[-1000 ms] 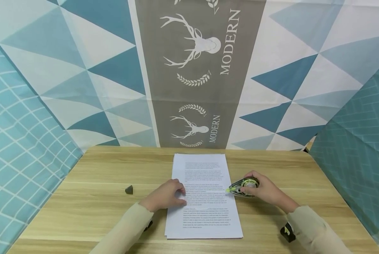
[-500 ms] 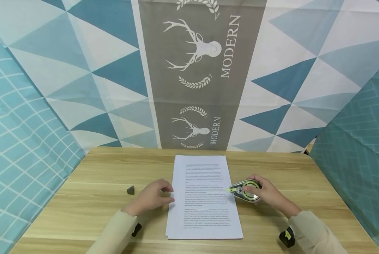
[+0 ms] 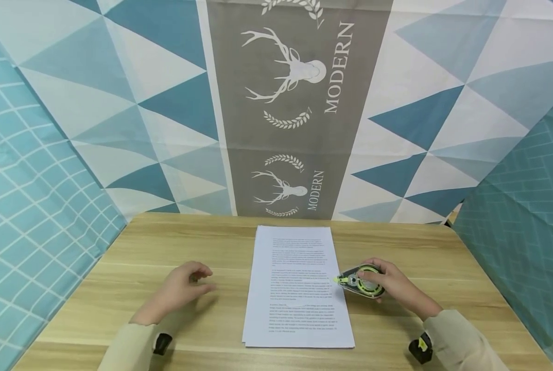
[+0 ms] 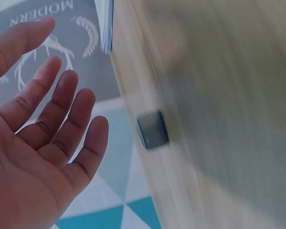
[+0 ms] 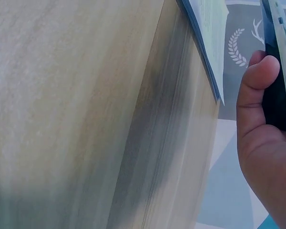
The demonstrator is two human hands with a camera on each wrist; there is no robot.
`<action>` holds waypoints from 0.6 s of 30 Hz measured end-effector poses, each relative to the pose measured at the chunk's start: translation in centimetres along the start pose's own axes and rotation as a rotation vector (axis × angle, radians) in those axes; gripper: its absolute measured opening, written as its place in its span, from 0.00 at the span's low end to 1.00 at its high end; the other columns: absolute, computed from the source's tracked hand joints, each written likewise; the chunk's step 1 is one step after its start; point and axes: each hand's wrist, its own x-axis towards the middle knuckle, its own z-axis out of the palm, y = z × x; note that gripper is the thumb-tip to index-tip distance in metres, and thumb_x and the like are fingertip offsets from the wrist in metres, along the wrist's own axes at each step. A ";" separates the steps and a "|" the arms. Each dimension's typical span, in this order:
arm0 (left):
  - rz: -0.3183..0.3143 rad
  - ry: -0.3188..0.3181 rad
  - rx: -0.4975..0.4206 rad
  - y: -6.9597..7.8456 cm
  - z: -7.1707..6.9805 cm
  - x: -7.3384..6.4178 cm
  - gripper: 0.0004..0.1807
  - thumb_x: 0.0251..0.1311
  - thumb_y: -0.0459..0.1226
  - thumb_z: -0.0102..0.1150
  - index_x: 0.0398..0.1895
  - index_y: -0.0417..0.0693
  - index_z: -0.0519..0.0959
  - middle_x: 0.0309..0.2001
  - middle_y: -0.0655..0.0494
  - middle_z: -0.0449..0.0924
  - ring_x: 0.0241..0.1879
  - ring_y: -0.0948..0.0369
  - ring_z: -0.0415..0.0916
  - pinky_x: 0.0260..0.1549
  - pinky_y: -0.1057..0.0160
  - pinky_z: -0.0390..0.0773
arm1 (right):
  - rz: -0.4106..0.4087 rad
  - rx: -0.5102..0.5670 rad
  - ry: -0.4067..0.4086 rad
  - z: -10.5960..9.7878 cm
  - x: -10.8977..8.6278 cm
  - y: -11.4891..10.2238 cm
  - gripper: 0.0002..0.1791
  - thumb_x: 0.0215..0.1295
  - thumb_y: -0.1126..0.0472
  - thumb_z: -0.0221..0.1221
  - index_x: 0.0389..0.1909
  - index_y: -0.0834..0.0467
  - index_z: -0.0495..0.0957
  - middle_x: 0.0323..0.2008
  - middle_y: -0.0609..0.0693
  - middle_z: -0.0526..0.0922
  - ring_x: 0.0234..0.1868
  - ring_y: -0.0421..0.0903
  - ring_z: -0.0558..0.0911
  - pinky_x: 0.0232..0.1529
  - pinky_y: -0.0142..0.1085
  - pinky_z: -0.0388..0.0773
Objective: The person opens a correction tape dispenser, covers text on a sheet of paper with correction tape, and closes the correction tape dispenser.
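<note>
My right hand (image 3: 399, 288) grips a correction tape dispenser (image 3: 361, 282) of clear and black plastic with lime-green parts. Its green tip reaches the right edge of a stack of printed paper (image 3: 297, 288). In the right wrist view the dispenser (image 5: 279, 81) is partly cut off by the frame. A white strip (image 3: 296, 304) covers part of a line low on the top page. Left of the stack, my left hand (image 3: 179, 288) holds nothing, its fingers loosely bent. The left wrist view has a small dark grey block-like piece (image 4: 152, 130) on the table; in the head view the hand hides it.
The wooden table (image 3: 406, 247) ends at a patterned cloth (image 3: 286, 129) with deer heads and triangles. Blue cloths (image 3: 35, 180) hang at both sides. A black wrist device (image 3: 420, 349) sits at the right cuff, another (image 3: 162, 343) at the left.
My left hand has lifted off the paper and moved left, over the small dark piece. The right hand, still holding the correction tape, has shifted slightly right and down.
</note>
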 end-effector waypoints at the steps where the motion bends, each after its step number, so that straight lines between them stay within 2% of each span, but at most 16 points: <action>1: -0.018 0.003 0.000 -0.2 -0.3 -0.2 0.14 0.50 0.38 0.68 0.39 0.42 0.79 0.40 0.53 0.79 0.42 0.53 0.76 0.41 0.54 0.77 | -0.003 0.001 -0.007 0.0 0.0 0.0 0.27 0.67 0.52 0.53 0.58 0.67 0.65 0.36 0.55 0.77 0.27 0.43 0.75 0.20 0.37 0.75; 7: -0.109 0.006 0.000 -1.3 -1.5 -1.0 0.16 0.52 0.40 0.66 0.41 0.41 0.78 0.43 0.49 0.79 0.44 0.52 0.76 0.40 0.56 0.76 | -0.006 0.008 -0.057 0.1 0.0 0.0 0.26 0.67 0.52 0.52 0.56 0.68 0.66 0.34 0.53 0.78 0.25 0.42 0.75 0.19 0.37 0.74; 12: -0.122 0.015 0.016 -2.3 -1.8 -1.2 0.17 0.52 0.41 0.67 0.41 0.40 0.78 0.46 0.47 0.78 0.46 0.50 0.74 0.43 0.53 0.76 | -0.011 0.014 -0.078 0.1 0.0 0.1 0.26 0.67 0.53 0.52 0.56 0.68 0.65 0.35 0.53 0.78 0.25 0.42 0.75 0.17 0.36 0.73; 18: -0.179 0.007 0.067 -3.4 -2.0 -1.3 0.20 0.52 0.42 0.66 0.45 0.39 0.77 0.47 0.42 0.76 0.47 0.46 0.74 0.44 0.48 0.75 | -0.022 0.029 -0.092 0.1 0.0 0.4 0.26 0.68 0.54 0.52 0.57 0.69 0.65 0.35 0.53 0.78 0.24 0.41 0.75 0.17 0.35 0.73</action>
